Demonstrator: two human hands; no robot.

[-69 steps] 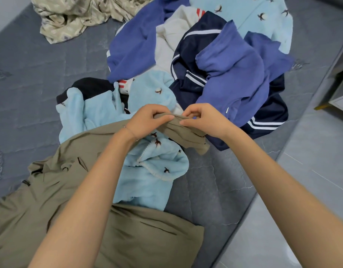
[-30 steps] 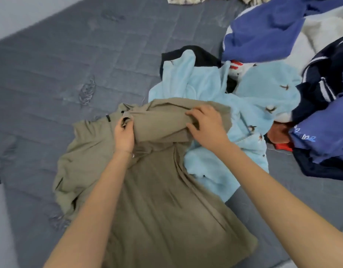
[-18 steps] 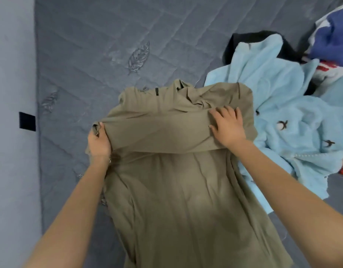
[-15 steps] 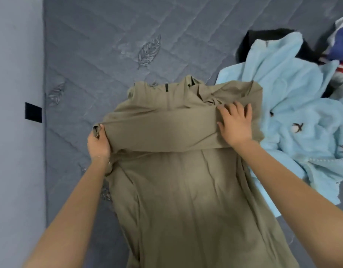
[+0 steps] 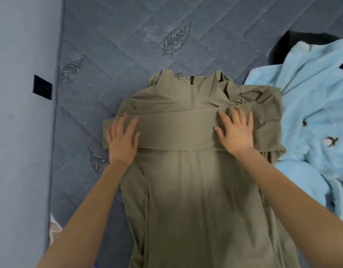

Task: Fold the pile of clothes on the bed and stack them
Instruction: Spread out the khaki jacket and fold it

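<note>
Reading it big to small. Grey quilted bed (image 5: 128,45) fills most of the frame, with a wall (image 5: 18,132) down the left edge. Khaki jacket (image 5: 195,200) lies flat on the bed, centre to lower centre, collar towards the top of frame. Light blue fleece (image 5: 311,113) is bunched at right, touching the jacket's right edge. A black garment (image 5: 302,39) shows behind it, upper right. Both unfolded; rest of the pile is out of shot.

Change: half a second ago the left grip (image 5: 122,140) was pinching the cuff end of the sleeve (image 5: 176,132). Now it has let go and lies flat, fingers straight, on the left end of that sleeve, which runs as a band across the chest. Right grip (image 5: 236,130) is released too, palm down and fingers spread on the band's right end, as before. Neither holds anything. Small black plate (image 5: 42,87) on the wall, left.

My read: sleeve fold is laid and being pressed flat. Fabric at the right shoulder looks crumpled; can't tell if the other sleeve is tucked. Next would be folding the body up from the bottom. No stack visible, so it's early in the task.
</note>
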